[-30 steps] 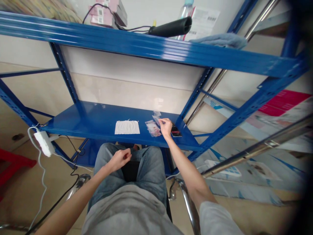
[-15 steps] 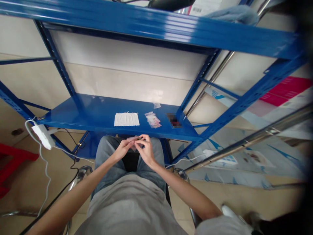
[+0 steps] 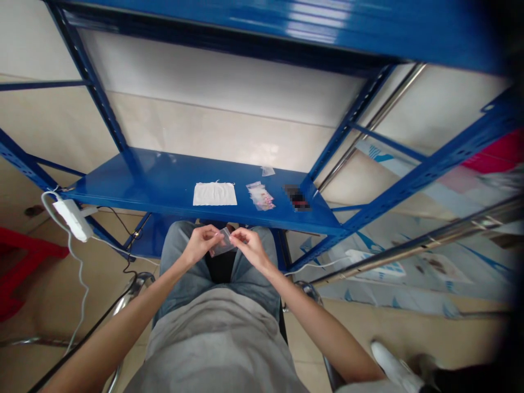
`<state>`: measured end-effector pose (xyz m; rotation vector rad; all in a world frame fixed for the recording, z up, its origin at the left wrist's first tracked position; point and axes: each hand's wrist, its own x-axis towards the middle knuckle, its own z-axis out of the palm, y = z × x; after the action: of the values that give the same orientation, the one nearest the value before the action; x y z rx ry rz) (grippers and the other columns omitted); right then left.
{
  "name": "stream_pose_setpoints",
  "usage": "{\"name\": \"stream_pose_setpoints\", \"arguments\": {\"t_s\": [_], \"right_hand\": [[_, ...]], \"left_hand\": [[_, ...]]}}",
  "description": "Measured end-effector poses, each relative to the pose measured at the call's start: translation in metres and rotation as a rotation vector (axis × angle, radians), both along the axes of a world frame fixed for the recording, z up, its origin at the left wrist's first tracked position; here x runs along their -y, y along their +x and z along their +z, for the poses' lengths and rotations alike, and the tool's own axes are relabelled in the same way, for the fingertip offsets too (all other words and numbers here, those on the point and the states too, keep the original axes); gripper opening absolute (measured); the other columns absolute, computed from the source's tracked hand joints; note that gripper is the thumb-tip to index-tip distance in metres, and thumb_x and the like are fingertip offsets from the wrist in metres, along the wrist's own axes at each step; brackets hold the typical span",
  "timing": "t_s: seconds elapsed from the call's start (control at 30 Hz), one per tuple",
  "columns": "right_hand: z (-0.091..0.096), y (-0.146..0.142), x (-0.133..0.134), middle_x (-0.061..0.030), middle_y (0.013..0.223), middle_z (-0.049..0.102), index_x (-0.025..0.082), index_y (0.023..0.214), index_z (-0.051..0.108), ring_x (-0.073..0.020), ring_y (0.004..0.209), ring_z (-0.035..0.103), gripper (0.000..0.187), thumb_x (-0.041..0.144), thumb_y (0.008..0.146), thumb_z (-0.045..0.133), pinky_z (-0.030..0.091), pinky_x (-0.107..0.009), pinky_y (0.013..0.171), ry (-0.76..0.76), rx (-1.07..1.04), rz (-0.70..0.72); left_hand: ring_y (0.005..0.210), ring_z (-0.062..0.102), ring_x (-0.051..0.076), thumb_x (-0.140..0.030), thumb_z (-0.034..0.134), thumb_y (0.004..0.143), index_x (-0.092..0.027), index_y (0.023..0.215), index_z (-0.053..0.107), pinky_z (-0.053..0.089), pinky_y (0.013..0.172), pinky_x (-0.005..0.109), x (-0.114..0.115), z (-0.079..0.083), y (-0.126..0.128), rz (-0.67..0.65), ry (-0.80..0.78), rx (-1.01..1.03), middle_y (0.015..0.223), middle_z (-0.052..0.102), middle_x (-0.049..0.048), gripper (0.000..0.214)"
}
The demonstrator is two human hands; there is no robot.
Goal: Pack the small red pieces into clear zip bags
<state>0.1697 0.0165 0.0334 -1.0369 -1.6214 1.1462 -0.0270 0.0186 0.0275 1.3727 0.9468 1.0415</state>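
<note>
Over the jeans (image 3: pixel 174 284), left hand (image 3: pixel 200 244) and right hand (image 3: pixel 249 248) pinch a clear bag (image 3: pixel 223 243) below a blue metal shelf (image 3: pixel 155 185).

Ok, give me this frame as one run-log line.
left hand: pinches small clear plastic bag | right hand: pinches same bag | position: over blue denim jeans

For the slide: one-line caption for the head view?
Left hand and right hand pinch a clear plastic bag above the lap, before a blue steel shelf.
</note>
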Motion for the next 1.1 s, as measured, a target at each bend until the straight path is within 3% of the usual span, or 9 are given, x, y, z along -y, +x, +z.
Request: {"name": "stream_pose_setpoints", "arguments": {"t_s": [0.1,0.2,0.27,0.4,0.47,0.67,1.1], "right_hand": [[0.000,0.000,-0.004,-0.0018,0.073,0.064,0.017,0.083,0.064,-0.0139,0.065,0.056,0.026,0.042,0.082,0.067,0.042,-0.025,0.062,-0.181,-0.105,0.093],[0.003,0.001,-0.007,0.0002,0.070,0.061,0.017,0.083,0.062,-0.0120,0.062,0.053,0.026,0.043,0.084,0.064,0.040,-0.023,0.061,-0.260,-0.160,0.168],[0.004,0.001,-0.007,0.0017,0.070,0.059,0.018,0.083,0.060,-0.0111,0.062,0.052,0.025,0.043,0.084,0.063,0.040,-0.022,0.060,-0.277,-0.216,0.158],[0.003,-0.002,-0.003,0.0026,0.069,0.058,0.019,0.079,0.056,-0.0105,0.060,0.053,0.029,0.045,0.080,0.068,0.041,-0.021,0.058,-0.342,-0.277,0.152],[0.001,-0.002,0.000,0.0021,0.068,0.060,0.018,0.079,0.056,-0.0105,0.059,0.055,0.031,0.046,0.078,0.070,0.041,-0.021,0.056,-0.362,-0.293,0.151],[-0.005,-0.003,0.003,0.0003,0.068,0.066,0.017,0.087,0.060,-0.0111,0.057,0.060,0.032,0.045,0.076,0.072,0.042,-0.020,0.052,-0.386,-0.304,0.164],[-0.011,-0.006,0.003,-0.0005,0.066,0.063,0.016,0.080,0.063,-0.0109,0.057,0.058,0.032,0.048,0.079,0.070,0.042,-0.021,0.051,-0.362,-0.317,0.200]], "left_hand": [[0.045,0.055,0.011,-0.045,0.072,0.076,-0.012,0.081,0.065,0.043,0.042,0.020,-0.008,-0.001,-0.006,0.081,0.008,0.011,0.062,0.067,0.0031,0.034],[0.047,0.056,0.011,-0.044,0.072,0.076,-0.012,0.081,0.066,0.043,0.045,0.022,-0.012,-0.003,-0.004,0.014,-0.004,0.001,0.061,0.066,0.0022,0.034],[0.056,0.060,0.013,-0.043,0.072,0.077,-0.012,0.084,0.065,0.047,0.053,0.024,-0.011,-0.004,-0.001,0.007,0.039,-0.016,0.067,0.067,0.0037,0.032],[0.093,0.062,0.020,-0.037,0.067,0.081,-0.016,0.093,0.063,0.049,0.073,0.028,-0.001,0.003,0.005,0.267,0.308,-0.145,0.100,0.065,0.0087,0.024],[0.101,0.057,0.020,-0.035,0.061,0.086,-0.017,0.089,0.062,0.047,0.078,0.029,0.007,0.009,0.006,0.310,0.408,-0.222,0.108,0.060,0.0094,0.018],[0.079,0.056,0.016,-0.038,0.050,0.094,-0.016,0.074,0.060,0.044,0.077,0.028,0.025,0.015,0.015,-0.001,0.392,-0.275,0.080,0.061,0.0045,0.032],[0.075,0.060,0.015,-0.039,0.053,0.093,-0.014,0.081,0.065,0.043,0.069,0.025,0.023,0.011,0.015,-0.107,0.310,-0.268,0.079,0.069,0.0047,0.030]]}}
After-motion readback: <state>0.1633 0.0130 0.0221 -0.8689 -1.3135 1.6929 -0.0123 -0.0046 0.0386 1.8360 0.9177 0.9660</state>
